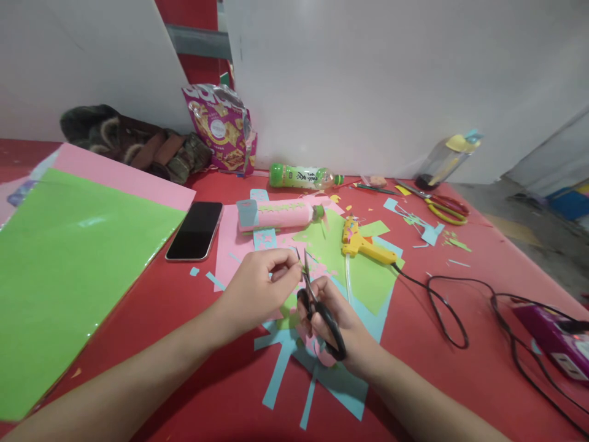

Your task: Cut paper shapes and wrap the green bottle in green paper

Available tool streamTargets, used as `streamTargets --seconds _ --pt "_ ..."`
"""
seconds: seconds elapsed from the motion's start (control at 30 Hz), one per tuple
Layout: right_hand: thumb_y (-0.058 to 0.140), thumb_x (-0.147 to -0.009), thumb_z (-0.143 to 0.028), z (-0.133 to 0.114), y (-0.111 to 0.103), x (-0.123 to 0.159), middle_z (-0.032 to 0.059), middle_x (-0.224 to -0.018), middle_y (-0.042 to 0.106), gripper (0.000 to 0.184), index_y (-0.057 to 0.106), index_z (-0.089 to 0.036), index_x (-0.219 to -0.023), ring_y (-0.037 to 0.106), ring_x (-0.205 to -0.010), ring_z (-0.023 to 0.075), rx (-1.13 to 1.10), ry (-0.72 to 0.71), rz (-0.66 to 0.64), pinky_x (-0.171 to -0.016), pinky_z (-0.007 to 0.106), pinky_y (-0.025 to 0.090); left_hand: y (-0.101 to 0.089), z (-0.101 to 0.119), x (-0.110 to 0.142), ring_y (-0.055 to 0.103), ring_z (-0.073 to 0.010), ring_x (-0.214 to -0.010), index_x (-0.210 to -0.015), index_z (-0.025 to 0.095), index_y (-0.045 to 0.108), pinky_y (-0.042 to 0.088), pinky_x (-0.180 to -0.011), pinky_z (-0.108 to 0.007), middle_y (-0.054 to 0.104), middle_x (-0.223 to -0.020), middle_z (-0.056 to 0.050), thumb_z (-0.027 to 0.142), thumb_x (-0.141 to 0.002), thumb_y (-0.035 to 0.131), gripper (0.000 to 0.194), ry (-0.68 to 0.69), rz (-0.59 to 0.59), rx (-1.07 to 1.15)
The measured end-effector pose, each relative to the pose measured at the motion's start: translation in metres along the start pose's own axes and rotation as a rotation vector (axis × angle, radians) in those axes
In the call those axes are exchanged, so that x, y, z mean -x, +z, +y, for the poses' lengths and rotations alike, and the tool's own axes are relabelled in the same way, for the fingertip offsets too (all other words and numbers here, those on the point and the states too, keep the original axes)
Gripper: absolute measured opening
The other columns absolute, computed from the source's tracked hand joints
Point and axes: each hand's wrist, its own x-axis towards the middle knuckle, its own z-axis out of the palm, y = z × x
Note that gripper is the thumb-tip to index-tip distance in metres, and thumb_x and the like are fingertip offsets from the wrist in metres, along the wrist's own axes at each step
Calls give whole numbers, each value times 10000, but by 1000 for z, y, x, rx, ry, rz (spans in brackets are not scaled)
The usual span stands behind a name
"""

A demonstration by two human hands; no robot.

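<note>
Head view: right hand (pixel 338 309) grips black-handled scissors (pixel 311 291), blades slightly apart, frame centre; left hand (pixel 260 282) pinches tiny green scrap (pixel 300 264) beside blades; pink-wrapped bottle (pixel 288 216) just above.

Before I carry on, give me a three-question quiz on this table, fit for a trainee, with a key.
1. Which hand holds the scissors?
a) left
b) right
c) neither
2. True or false: the scissors' blades are closed together.
3. Fill in: the bottle lying nearest the phone is mostly ____ in colour.

Key:
1. b, the right hand.
2. False; their tips stand apart.
3. Pink.
</note>
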Motion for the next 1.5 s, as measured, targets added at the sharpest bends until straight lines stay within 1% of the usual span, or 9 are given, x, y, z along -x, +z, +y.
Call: streamTargets --seconds 0.37,0.7,0.87,1.0,1.1,1.2,1.3,1.43,1.5 --pt "612 -648 -479 2 -2 1 -57 -660 377 407 312 -237 -779 302 -478 63 9 -3 -19 -441 203 233 -2 -1 -2 393 -77 -541 -543 146 446 334 -520 -186 423 -535 40 191 -712 419 176 -12 -34 119" --pt "572 -680 -490 2 -4 0 -50 -651 374 382 308 -232 -778 290 -487 69 15 -61 -30 -462 217 244 -1 0 -2 439 -84 -532 -568 142 507 349 -507 -190 485 -543 28 224 -729 427 198 -25 -38 139" --pt "577 -683 -478 0 -3 0 -50 -651 373 375 312 -231 -780 298 -480 65 26 -46 -12 -447 212 254 -1 2 -2 452 -82 -558 -598 137 520 359 -526 -186 500 -574 23 229 -747 428 198 -31 27 166" --pt "588 -671 -476 0 -1 0 -56 -652 375 380 309 -239 -772 337 -468 65 -29 -44 59 -430 206 284 -1 2 -1 423 -73 -526 -589 134 519 345 -501 -183 464 -546 32 247 -753 433 217 -26 53 146" --pt "618 -660 -434 0 -1 -2 -51 -684 403 372 317 -238 -757 424 -530 77 -59 -93 177 -489 223 351 -1 2 -1 390 -67 -484 -585 137 519 321 -462 -182 448 -522 37 251 -750 438 217 -22 24 119" --pt "647 -653 -351 -1 -3 -4 -53 -701 410 348 334 -240 -753 479 -602 86 -79 -134 267 -527 223 380 0 2 0 380 -64 -468 -582 140 513 307 -442 -179 456 -520 37 244 -747 438 209 -19 -6 94" --pt "653 -651 -306 -1 -4 -4 -52 -702 420 334 342 -245 -756 492 -640 96 -98 -135 283 -496 207 378 2 2 0 381 -64 -466 -578 143 505 306 -434 -176 451 -517 40 241 -744 434 205 -19 -19 73" --pt "653 -651 -281 -2 -3 -4 -60 -691 431 319 354 -244 -756 485 -633 87 -105 -158 260 -529 214 397 5 0 0 413 -75 -495 -588 151 488 329 -450 -179 442 -530 39 280 -758 414 226 -58 -44 58" --pt "656 -648 -270 -2 -3 -4 -63 -689 445 316 358 -240 -751 481 -624 80 -95 -175 273 -538 211 395 6 -1 0 423 -80 -512 -584 154 470 344 -478 -187 441 -537 38 291 -766 400 238 -62 -59 42"
